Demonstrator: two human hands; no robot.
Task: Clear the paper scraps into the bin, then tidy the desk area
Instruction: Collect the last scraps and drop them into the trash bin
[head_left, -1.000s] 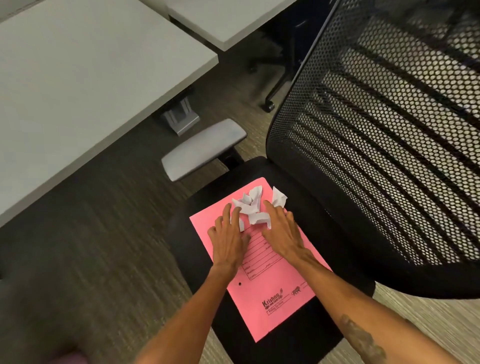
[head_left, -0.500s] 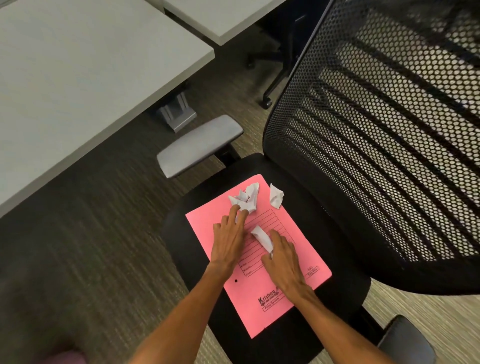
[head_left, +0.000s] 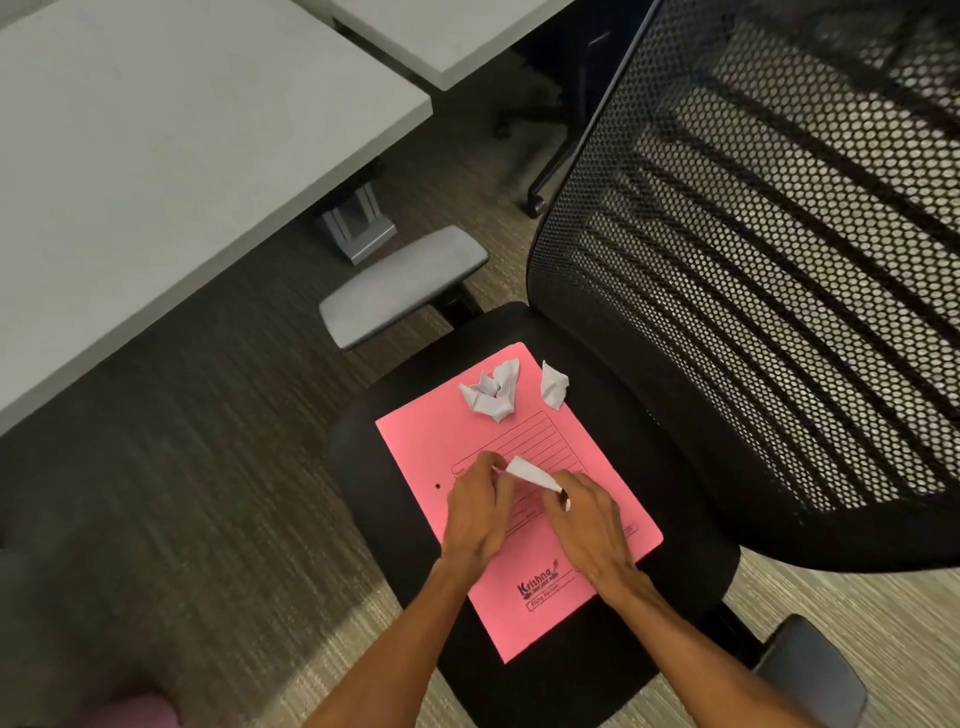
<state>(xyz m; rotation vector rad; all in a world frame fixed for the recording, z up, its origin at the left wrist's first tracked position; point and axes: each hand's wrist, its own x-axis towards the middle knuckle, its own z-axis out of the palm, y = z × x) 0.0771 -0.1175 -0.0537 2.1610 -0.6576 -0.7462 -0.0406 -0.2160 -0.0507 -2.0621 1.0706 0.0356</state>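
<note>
A pink folder lies on the black seat of an office chair. At its far end sit a crumpled cluster of white paper scraps and a single scrap at the folder's right edge. Both of my hands hover over the middle of the folder. A rolled white scrap spans between them: my right hand pinches its right end, and my left hand, fingers curled, touches its left end. No bin is in view.
The chair's mesh backrest rises on the right, with grey armrests at the left and lower right. A grey desk fills the upper left, a second desk behind it. Carpet lies between.
Both hands pulled back from the scrap pile towards me. The right hand dragged one scrap down the folder and lifted it; the left hand came off the pile and closed on that scrap's other end.
</note>
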